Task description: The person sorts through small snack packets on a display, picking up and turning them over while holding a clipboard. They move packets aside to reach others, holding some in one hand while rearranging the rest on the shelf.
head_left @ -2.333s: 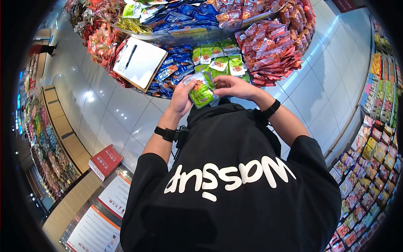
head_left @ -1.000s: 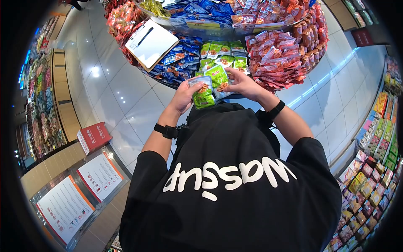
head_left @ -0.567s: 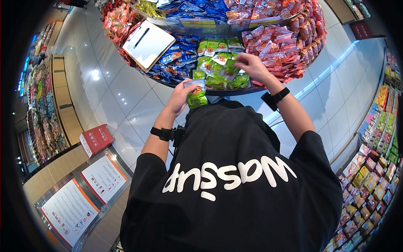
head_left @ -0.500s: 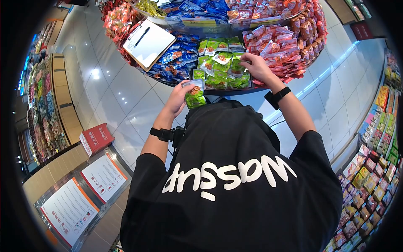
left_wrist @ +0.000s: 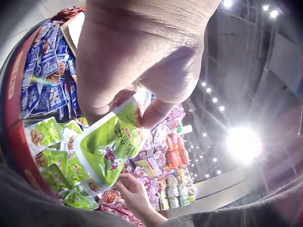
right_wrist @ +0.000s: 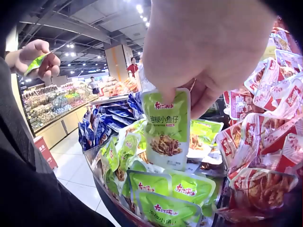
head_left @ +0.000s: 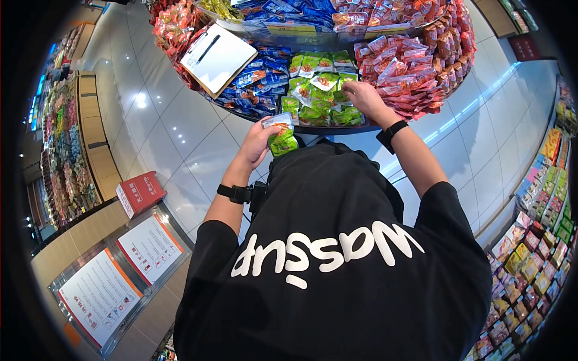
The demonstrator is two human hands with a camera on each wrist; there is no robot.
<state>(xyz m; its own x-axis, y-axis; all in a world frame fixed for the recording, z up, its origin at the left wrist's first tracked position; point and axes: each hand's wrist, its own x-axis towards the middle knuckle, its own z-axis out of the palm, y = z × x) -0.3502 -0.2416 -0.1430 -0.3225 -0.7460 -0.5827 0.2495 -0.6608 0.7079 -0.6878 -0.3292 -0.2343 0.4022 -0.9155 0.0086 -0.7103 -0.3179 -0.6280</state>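
Note:
My left hand [head_left: 255, 143] grips a green snack packet [head_left: 280, 136] in front of my body, thumb across its front. The left wrist view shows this packet [left_wrist: 110, 142] from its printed green side, pinched between thumb and fingers. Farther forward, my right hand [head_left: 365, 100] is over the compartment of green packets [head_left: 313, 114]. In the right wrist view, its fingers pinch the top of another green packet [right_wrist: 166, 135], which stands upright among the others and shows a picture of small fish. Fingertips behind that packet are partly hidden.
Blue packets [head_left: 265, 78] fill the compartment on the left, red packets [head_left: 403, 72] the one on the right. A clipboard [head_left: 220, 60] with white paper and a pen lies on the display's left part. A clear divider [head_left: 295, 37] runs behind. A red box [head_left: 141, 194] stands at lower left.
Both hands were together at the packets before my body. The right hand has since carried one green packet forward to the green compartment. The left hand keeps its packet.

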